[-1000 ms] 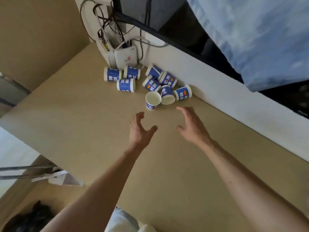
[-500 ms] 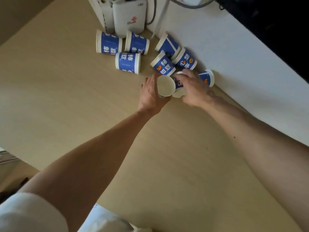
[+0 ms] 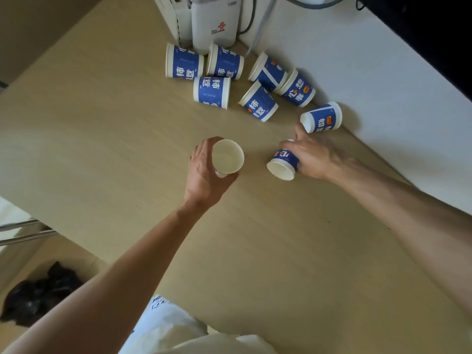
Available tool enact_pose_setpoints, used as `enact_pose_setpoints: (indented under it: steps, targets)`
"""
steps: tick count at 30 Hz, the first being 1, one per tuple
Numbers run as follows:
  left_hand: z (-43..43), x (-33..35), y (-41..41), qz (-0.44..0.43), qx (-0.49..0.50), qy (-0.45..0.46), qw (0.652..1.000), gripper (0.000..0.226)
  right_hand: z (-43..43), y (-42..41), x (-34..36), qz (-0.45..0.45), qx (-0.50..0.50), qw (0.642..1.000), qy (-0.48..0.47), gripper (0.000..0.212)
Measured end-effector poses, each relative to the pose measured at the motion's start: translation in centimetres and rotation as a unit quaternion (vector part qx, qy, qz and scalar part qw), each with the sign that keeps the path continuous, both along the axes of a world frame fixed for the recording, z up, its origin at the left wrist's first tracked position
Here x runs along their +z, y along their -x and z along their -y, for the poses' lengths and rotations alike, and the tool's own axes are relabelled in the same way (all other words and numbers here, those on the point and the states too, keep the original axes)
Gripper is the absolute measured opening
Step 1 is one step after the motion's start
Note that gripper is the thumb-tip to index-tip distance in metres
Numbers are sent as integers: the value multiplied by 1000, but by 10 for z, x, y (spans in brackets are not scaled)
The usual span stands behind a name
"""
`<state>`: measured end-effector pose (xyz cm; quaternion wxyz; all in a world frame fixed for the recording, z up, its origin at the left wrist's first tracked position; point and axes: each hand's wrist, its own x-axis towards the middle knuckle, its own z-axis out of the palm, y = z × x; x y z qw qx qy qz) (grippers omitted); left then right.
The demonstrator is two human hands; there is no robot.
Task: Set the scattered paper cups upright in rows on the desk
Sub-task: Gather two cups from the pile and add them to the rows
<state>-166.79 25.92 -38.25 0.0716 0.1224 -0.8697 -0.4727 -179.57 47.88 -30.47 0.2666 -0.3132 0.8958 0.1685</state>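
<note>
My left hand (image 3: 204,172) grips an upright paper cup (image 3: 227,156), its white mouth facing up, over the middle of the beige desk (image 3: 102,139). My right hand (image 3: 313,155) holds a blue-and-white cup (image 3: 283,163) tilted on its side, mouth toward me. Several more blue-and-white cups lie on their sides farther back: one (image 3: 321,120) just beyond my right hand by the white wall panel, and a cluster (image 3: 212,91) near the router.
A white router (image 3: 215,21) and another white box (image 3: 173,16) with cables stand at the desk's far edge. A white panel (image 3: 370,72) borders the desk on the right. Below the left edge sit a metal frame (image 3: 23,231) and a dark bag (image 3: 38,292).
Both hands closed on two cups at the pile and have drawn them back toward me. The left cup now stands mouth up; the camera has moved in closer.
</note>
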Motion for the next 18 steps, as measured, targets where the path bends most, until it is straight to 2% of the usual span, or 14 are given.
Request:
enact_pose_setpoints:
  steps: [2,6,9,11,13,15,18]
  targets:
    - [0,0,-11,5,-5,1,1000,72,-1,-11,1,-14,7,1000,-17,42]
    - [1,1,-30,13,-21,3,1000,71,-6,-40,-14,-8,18,1000,17,71]
    - [4,5,-42,11,-35,3,999,71,-8,-63,-25,-4,-48,994,95,74]
    - [5,7,-50,10,-43,3,999,72,-14,-81,-29,-8,-148,975,167,72]
    - [4,10,-57,6,-51,-2,999,73,-22,-103,-28,-9,-276,926,258,71]
    - [-1,16,-66,6,-59,-11,998,74,-34,-131,-22,-5,-381,857,348,69]
    - [-15,30,-82,8,-64,-26,998,75,-50,-176,-12,-16,-480,754,448,67]
